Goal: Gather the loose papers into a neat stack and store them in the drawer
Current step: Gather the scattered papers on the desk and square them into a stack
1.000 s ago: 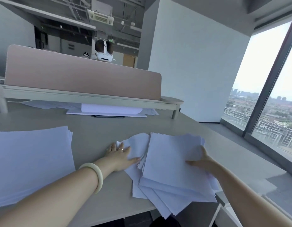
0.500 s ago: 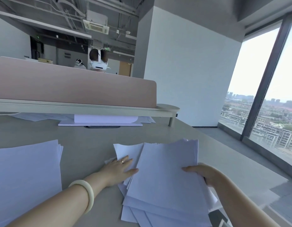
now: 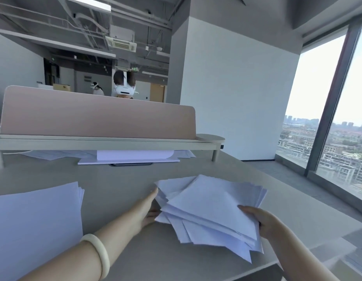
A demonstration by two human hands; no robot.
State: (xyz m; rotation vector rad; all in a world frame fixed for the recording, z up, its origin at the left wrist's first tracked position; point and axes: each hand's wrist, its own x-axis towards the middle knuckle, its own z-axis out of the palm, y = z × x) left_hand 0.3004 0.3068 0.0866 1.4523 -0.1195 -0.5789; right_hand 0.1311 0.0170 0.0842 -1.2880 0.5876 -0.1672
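Since a moment ago the left hand point(image 3: 148, 208) has come off the top of the sheets and turned onto its edge, and the right hand point(image 3: 257, 221) has slid back to the near corner of the pile. That left hand now stands with straight fingers pressed against the 9 o'clock side of the loose papers point(image 3: 212, 201), holding nothing. The right hand grips the pile at about 4 o'clock, with the thumb lying on the top sheet and the fingers curled beneath. The papers lie fanned and uneven on the grey counter point(image 3: 119, 183), corners poking out toward 6 o'clock; whether the right side is raised off the surface I cannot tell. A pale bracelet point(image 3: 99, 254) sits on the left wrist. Well apart, at 9 o'clock from the pile, rests a second stack point(image 3: 34, 230) of white sheets. At 12 o'clock a low shelf point(image 3: 107, 141) carries a pink divider point(image 3: 95, 116), with more paper tucked under it. Behind the divider a person point(image 3: 124, 86) wears a white headset. A tall window point(image 3: 338, 128) fills the 3 o'clock side.
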